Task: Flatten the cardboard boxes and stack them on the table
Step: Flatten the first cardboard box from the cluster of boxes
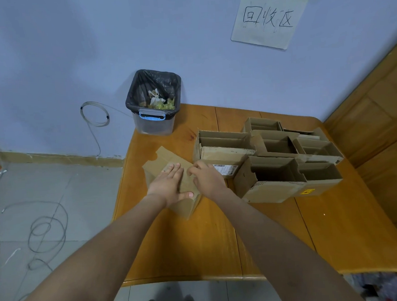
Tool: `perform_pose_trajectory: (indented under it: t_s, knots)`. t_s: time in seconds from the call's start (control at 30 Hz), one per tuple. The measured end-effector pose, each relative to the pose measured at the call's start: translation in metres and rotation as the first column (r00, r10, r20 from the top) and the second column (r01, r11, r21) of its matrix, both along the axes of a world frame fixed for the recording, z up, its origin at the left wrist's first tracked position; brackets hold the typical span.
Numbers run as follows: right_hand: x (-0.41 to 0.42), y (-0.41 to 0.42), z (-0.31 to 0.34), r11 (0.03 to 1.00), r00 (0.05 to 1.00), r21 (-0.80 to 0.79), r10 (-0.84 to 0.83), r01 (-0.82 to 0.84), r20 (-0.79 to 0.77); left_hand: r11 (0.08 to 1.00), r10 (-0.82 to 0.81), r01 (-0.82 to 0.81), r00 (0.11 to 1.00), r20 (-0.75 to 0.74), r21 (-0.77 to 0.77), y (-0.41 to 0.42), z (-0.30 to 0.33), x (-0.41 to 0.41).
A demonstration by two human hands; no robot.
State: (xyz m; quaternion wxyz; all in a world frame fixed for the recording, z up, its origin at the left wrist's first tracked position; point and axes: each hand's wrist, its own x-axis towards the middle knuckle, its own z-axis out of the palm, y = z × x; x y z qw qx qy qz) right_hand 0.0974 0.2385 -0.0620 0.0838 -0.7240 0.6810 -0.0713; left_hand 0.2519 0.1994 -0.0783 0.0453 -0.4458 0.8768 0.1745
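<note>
A flattened brown cardboard box (164,158) lies near the left edge of the wooden table (198,243). My left hand (169,183) presses flat on it with straight fingers and the thumb spread toward me. My right hand (206,176) rests on the same piece just to the right, its fingers curled at the cardboard's edge; whether they pinch it is unclear. Several open cardboard boxes (273,176) stand upright in a cluster on the right half of the table, one with a white shipping label (225,168) beside my right hand.
A clear bin with a black bag (154,102) holding scraps stands at the table's far left corner. A paper sign (268,18) hangs on the blue wall. Wooden cabinets (381,116) stand to the right. Wires (46,229) lie coiled on the tiled floor.
</note>
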Motion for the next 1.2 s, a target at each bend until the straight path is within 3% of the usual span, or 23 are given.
perform_pose_trajectory:
  t_s: [0.33, 0.53, 1.03, 1.2]
  knots:
    - [-0.005, -0.001, 0.000, 0.995, 0.992, 0.000, 0.096, -0.096, -0.080, 1.000, 0.002, -0.002, 1.000, -0.005, -0.006, 0.000, -0.001, 0.000]
    - [-0.007, 0.000, 0.004, 0.999, 0.999, 0.021, 0.028, -0.028, 0.029, 1.000, 0.009, -0.009, 1.000, -0.020, 0.004, -0.001, -0.001, 0.000]
    - [-0.009, -0.021, 0.013, 0.985, 0.968, 0.019, 0.174, -0.173, -0.179, 1.000, 0.009, -0.009, 0.999, -0.051, 0.004, 0.000, -0.002, 0.001]
    - [-0.008, -0.034, 0.016, 0.948, 0.910, 0.056, 0.317, -0.313, -0.266, 1.000, 0.007, -0.007, 0.999, -0.048, -0.006, -0.001, -0.003, 0.001]
